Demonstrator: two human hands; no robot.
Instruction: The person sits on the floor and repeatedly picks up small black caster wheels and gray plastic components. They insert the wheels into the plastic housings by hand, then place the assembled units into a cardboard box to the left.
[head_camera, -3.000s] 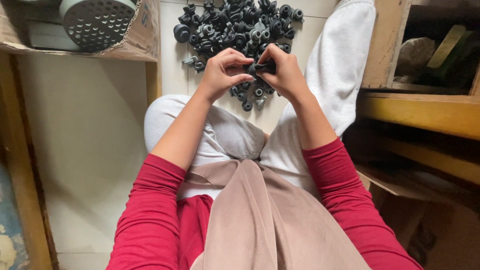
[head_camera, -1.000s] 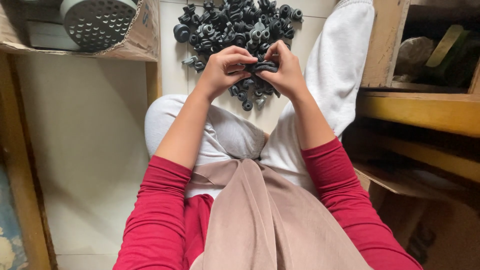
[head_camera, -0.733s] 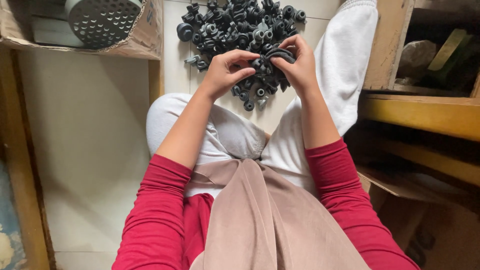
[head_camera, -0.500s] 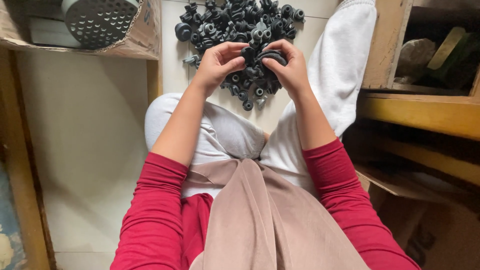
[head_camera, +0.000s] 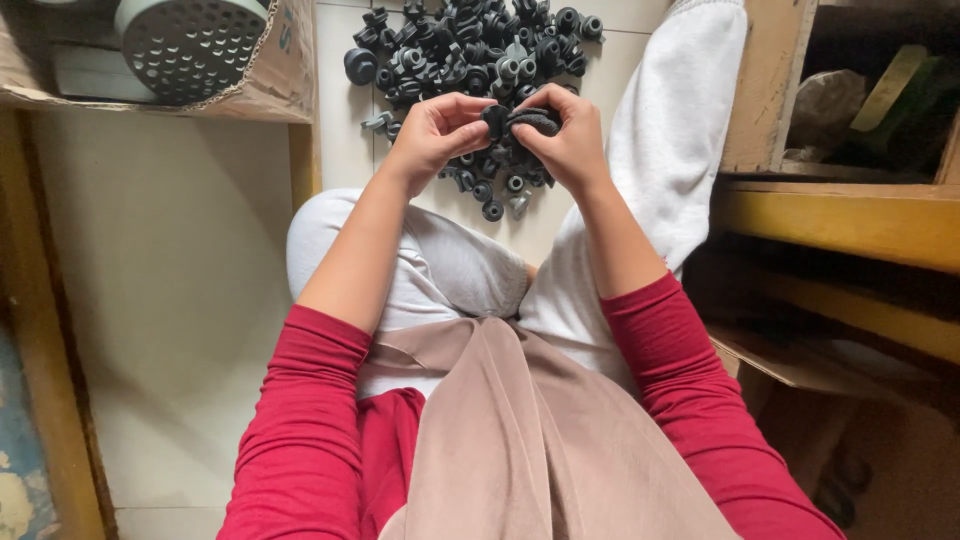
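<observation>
left hand (head_camera: 437, 132) pinching black part (head_camera: 497, 118) | right hand (head_camera: 570, 140) gripping ring (head_camera: 535, 120) | best keeping both square, over pile (head_camera: 470, 50)

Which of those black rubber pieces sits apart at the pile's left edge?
The big round piece at the pile's upper left: wider and plainer than the small knobbed ones beside it.

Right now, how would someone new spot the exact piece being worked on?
Find the heap of black rubber parts on the pale tiled floor. Just below it, the left hand and right hand meet. The black piece pinched between them is the only one lifted off the floor.
</observation>
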